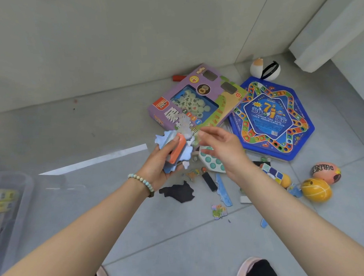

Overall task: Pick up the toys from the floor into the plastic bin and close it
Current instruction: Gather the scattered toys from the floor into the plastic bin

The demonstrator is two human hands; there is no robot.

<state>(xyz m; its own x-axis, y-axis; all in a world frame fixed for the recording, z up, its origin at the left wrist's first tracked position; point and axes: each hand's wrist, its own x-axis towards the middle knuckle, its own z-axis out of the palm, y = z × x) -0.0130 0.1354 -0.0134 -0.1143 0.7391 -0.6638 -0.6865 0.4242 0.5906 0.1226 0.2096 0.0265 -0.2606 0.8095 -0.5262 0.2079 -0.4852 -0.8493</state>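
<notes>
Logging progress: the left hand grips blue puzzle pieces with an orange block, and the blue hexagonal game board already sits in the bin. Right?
No: the head view shows the blue hexagonal game board on the floor, not in the bin; the left hand grips as stated.

A yellow "7" between 游戏 and 组合 marks the blue game board [271,119]. White Chinese characters, partly hidden, cross the purple box [196,102].

Purple chess box [196,100], blue star-patterned game board [271,118], orange ball [316,190], black puzzle piece [178,192].
</notes>
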